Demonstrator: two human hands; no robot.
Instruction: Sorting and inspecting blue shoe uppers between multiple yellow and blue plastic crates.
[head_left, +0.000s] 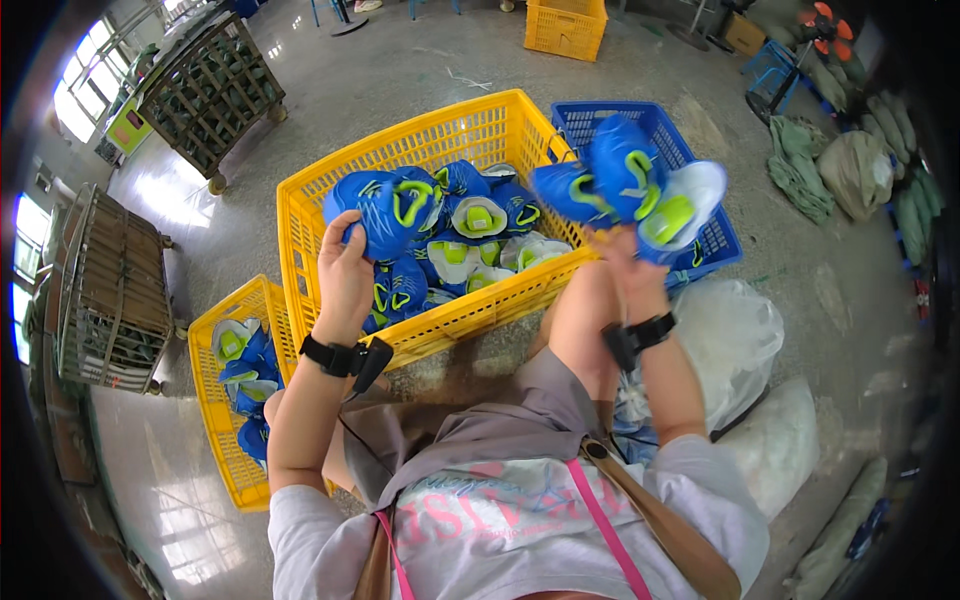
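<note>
Pinched between the thumb and fingers of my left hand (pixel 343 272) is a blue shoe upper (pixel 370 205) with a lime-green lining, held over the left part of a large yellow crate (pixel 292 255). My right hand (pixel 630 268) grips a bunch of shoe uppers (pixel 622 175), some blue and one turned to its white and lime inside. The bunch is slightly blurred and hangs above a blue crate (pixel 722 232), hiding most of what lies there. Many similar loose uppers (pixel 478 217) fill the large yellow crate in a jumble. Both wrists wear black bands with small devices.
A smaller yellow crate (pixel 240 480) with more uppers stands at my left. Clear plastic bags (pixel 735 340) and a white sack (pixel 775 440) lie by my right leg. Wheeled cage carts (pixel 215 95) are at the left; a fan (pixel 825 40) and sacks (pixel 860 170) at the far right.
</note>
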